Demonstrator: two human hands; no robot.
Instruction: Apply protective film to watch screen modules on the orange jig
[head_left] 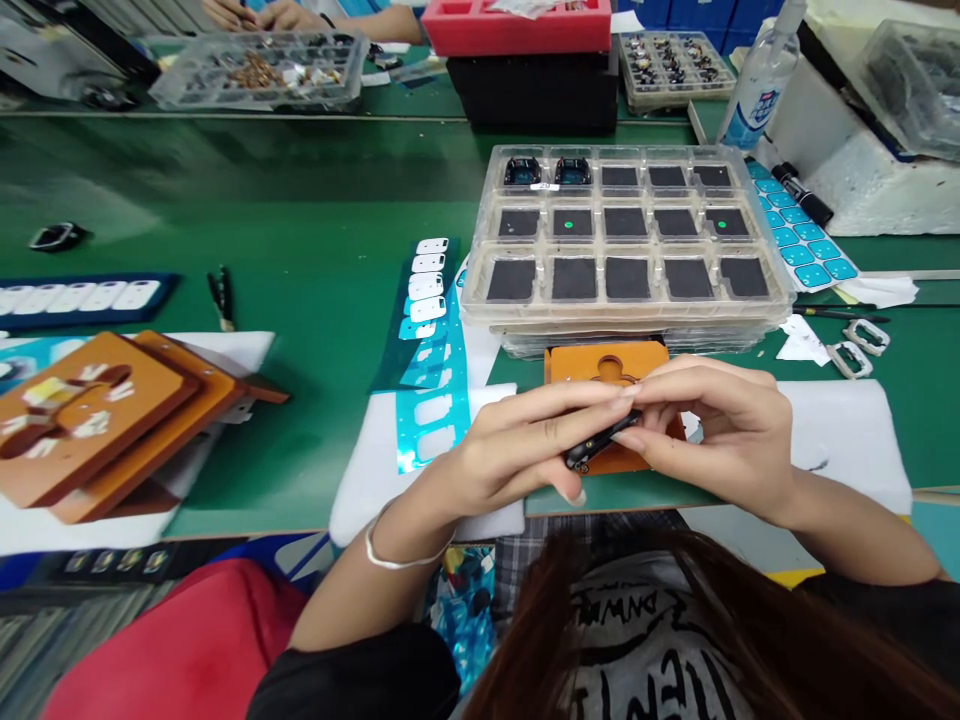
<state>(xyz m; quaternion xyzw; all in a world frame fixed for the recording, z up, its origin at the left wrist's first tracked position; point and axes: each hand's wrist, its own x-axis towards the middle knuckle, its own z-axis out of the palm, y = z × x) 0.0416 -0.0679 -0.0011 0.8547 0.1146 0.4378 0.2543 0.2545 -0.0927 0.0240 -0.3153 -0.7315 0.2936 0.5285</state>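
Note:
A small black casing (600, 440), like a smartwatch case, is held edge-on between my two hands, above the table's front edge. My left hand (517, 440) lays its long fingers across the casing's upper side, its thumb beneath. On the other side my right hand (712, 430) pinches the casing between thumb and curled fingers. The casing's upper face is hidden by the fingers. Just behind and below the hands lies an orange fixture block (559, 362) with a round cutout, partly covered.
Stacked clear compartment trays (480, 285) stand ahead, two black casings (573, 172) in the back row. Blue-backed film strips (427, 410) lie left of them. Further left are orange fixtures (150, 400). White frames (849, 360) and a bottle (761, 85) are right. A co-worker's hands (262, 15) show behind.

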